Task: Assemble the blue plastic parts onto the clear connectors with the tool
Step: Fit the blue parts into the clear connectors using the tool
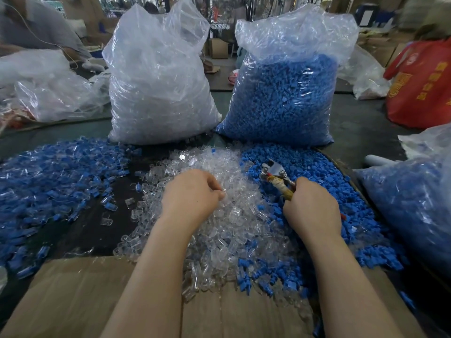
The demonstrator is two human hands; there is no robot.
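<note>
A heap of clear connectors [219, 225] lies in the middle of the table. To its right spreads a heap of loose blue plastic parts [324, 172]. My left hand [192, 193] rests on the clear heap with its fingers curled, pinching a clear connector at the fingertips. My right hand [310, 203] grips the taped handles of a metal plier-like tool [274, 173]. The tool's jaws point up and left over the blue heap. On the left lies a wide spread of joined blue-and-clear pieces [53, 181].
A big bag of clear connectors [158, 89] and a big bag of blue parts [285, 93] stand at the back. Another bag of blue pieces [412, 206] sits at the right, a red bag [419, 81] behind it. Cardboard [80, 296] covers the near edge. A person sits far left.
</note>
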